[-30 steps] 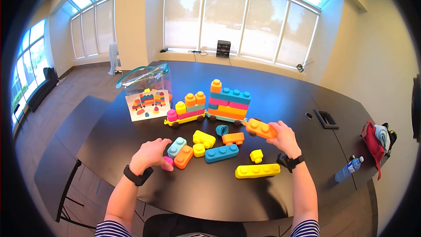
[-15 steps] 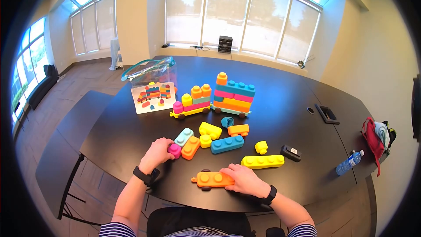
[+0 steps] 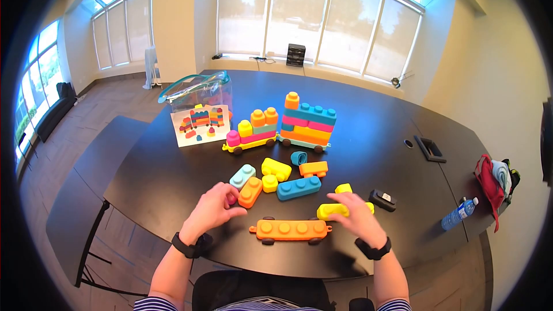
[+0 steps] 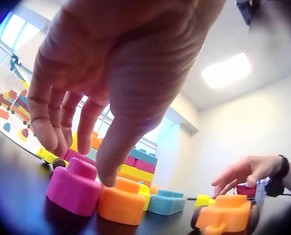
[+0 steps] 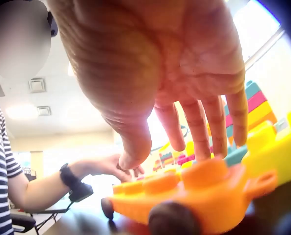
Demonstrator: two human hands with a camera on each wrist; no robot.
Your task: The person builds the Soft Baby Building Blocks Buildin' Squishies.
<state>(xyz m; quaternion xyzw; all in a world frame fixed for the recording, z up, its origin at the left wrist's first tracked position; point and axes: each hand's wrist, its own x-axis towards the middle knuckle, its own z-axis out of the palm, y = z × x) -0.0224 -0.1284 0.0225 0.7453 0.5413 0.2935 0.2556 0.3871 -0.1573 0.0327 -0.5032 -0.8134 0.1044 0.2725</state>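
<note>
My left hand [image 3: 210,210] hovers with thumb and fingers apart over the pink block [image 4: 74,191]. In the left wrist view the thumb tip comes down at the orange two-stud block [image 4: 123,199] beside it. The orange wheeled base [image 3: 291,230], with studs on top and a hitch at each end, stands on the table between my hands. My right hand [image 3: 363,222] is off it, to its right, holding nothing, fingers extended. It partly covers the long yellow block [image 3: 330,212] in the head view; a small yellow block [image 3: 344,188] lies just behind.
Light blue [image 3: 242,176], yellow [image 3: 276,169], dark blue [image 3: 298,188] and orange [image 3: 314,169] blocks lie mid-table. Behind them stand two joined block wagons [image 3: 305,129], a picture card [image 3: 201,125] and a clear bag [image 3: 199,98]. A black device [image 3: 383,200] and bottle [image 3: 459,214] are at right.
My right hand brought the orange wheeled base from the right to the table's front, let it go and drew back rightward. My left hand stayed near the pink block, its thumb now spread wider.
</note>
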